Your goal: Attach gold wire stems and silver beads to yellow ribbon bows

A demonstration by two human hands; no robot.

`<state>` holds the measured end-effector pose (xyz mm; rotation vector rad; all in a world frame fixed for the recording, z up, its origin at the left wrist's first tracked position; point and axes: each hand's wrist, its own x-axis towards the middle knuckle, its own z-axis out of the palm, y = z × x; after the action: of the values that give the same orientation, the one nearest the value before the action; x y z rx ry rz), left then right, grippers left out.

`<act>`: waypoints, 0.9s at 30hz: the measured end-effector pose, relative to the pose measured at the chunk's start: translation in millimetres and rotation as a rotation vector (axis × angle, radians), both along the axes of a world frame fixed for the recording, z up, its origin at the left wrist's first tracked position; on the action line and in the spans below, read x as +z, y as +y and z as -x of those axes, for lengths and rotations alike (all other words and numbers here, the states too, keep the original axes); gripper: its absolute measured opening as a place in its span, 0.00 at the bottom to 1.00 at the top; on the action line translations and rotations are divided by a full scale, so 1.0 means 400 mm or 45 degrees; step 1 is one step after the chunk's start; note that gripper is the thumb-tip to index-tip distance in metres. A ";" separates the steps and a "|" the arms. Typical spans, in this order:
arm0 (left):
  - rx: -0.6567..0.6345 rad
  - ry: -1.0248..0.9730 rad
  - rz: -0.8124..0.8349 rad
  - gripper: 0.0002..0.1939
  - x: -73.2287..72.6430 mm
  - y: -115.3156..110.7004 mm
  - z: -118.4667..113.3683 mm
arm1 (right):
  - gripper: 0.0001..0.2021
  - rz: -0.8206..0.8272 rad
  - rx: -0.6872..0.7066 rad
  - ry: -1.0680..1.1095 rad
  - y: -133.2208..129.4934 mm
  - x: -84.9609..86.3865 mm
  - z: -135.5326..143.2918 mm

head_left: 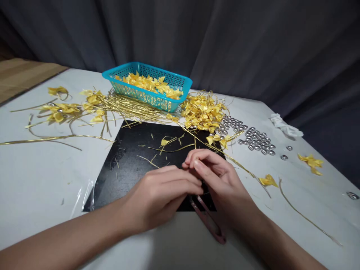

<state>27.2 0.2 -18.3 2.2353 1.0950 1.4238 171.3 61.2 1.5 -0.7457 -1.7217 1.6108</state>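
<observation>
My left hand (165,191) and my right hand (218,174) meet above the lower right part of a black mat (112,183). Both have their fingers pinched together, and whatever lies between the fingertips is hidden. A thin gold cord (195,140) runs up the mat from just behind my right fingers. Under my hands lies a pink U-shaped tool (209,223), like thread snips, its tips partly covered. Short gold clippings and a small yellow ribbon scrap (164,142) are scattered over the mat.
A blue basket (146,93) of yellow ribbon bows stands at the back. Beside it are gold cords (132,107) and a heap of yellow bows with cords (204,112). Silver beads (257,140) lie to the right, near crumpled white material (285,125). More bows (60,110) lie left.
</observation>
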 end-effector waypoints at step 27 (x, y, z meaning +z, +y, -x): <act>0.225 -0.114 0.163 0.04 0.009 0.007 -0.009 | 0.09 0.540 -0.069 0.098 -0.022 0.003 0.007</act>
<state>30.9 3.2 -14.8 2.0102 1.3408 1.4605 168.3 52.3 2.6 -0.9054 -1.3059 1.9657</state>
